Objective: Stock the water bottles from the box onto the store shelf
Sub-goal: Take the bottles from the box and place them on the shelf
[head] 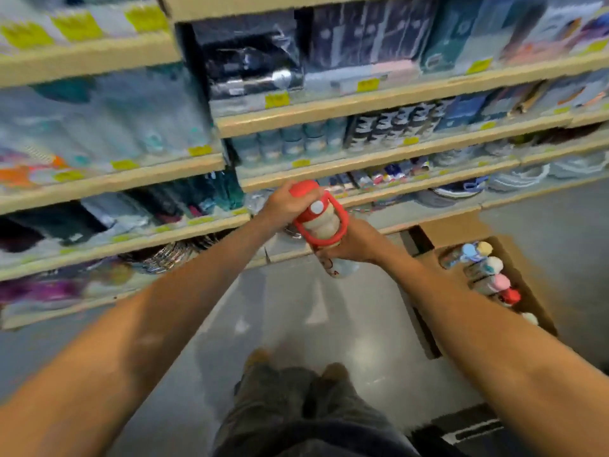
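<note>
I hold a water bottle with a red lid and red loop handle in both hands in front of the shelves. My left hand grips the red lid from the left. My right hand is wrapped round the clear body below the handle. The cardboard box stands on the floor at the right, and several more bottles with blue, cream, pink and red lids lie in it. The wooden store shelf runs just behind the held bottle.
Tiers of wooden shelves with yellow price tags fill the left and back, stocked with bottles, boxes and bowls. Grey floor lies below. My legs and shoes are at the bottom centre. A dark object sits at the lower right.
</note>
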Motion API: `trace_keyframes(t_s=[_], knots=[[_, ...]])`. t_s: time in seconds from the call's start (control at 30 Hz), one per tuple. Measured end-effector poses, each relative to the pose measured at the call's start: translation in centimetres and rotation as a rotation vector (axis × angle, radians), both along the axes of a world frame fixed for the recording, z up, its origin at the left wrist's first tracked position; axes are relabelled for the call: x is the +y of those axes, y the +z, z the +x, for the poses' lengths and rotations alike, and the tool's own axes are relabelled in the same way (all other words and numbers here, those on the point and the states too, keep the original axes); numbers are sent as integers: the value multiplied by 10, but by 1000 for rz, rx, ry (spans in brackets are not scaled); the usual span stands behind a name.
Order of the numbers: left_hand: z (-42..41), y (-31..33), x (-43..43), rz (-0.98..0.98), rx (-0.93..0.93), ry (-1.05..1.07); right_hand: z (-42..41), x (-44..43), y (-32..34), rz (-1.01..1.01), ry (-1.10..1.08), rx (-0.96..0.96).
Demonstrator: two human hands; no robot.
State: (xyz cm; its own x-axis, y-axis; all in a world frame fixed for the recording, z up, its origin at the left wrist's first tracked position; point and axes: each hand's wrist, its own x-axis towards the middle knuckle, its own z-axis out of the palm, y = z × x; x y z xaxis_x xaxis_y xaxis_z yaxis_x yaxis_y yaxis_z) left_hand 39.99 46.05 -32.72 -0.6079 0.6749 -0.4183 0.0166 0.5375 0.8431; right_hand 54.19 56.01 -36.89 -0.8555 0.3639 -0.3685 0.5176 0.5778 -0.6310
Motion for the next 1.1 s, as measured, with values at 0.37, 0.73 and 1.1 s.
trace_keyframes(t_s=[0.37, 0.73, 1.1], knots=[[-150, 57, -328, 71, 14, 243, -215, -250, 42, -123, 297, 153], [-261, 145, -496, 213, 151, 207, -388, -418, 163, -118, 487, 456], [-389, 289, -555, 503, 462, 284, -518, -489, 334, -135, 624, 833]])
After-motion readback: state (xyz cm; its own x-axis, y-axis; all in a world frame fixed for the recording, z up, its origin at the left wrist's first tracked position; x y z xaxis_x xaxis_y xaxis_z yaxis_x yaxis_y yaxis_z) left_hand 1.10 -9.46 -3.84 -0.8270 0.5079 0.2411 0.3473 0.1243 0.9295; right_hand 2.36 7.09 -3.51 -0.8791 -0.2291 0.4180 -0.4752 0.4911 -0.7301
